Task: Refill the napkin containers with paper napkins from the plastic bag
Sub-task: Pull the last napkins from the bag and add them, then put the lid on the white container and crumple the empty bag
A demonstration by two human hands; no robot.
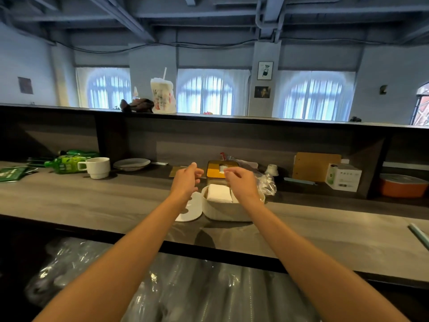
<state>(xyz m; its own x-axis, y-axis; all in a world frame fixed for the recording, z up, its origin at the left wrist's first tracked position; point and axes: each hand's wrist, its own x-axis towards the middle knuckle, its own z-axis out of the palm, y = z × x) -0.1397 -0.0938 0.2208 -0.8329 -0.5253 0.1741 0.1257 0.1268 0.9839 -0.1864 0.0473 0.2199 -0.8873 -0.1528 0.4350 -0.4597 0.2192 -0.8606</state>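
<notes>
Left hand (185, 180), right hand (241, 182) loose, holding nothing, above napkin container (222, 211); grey wood-grain counter (92, 201), arched windows (205, 91).

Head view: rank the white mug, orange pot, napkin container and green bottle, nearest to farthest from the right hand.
From the right hand:
1. napkin container, directly below the hand.
2. white mug, off to the left, past the left hand.
3. orange pot, far right in the shelf nook.
4. green bottle, lying farthest left, beyond the mug.

Head-worn view — forward, downward
</notes>
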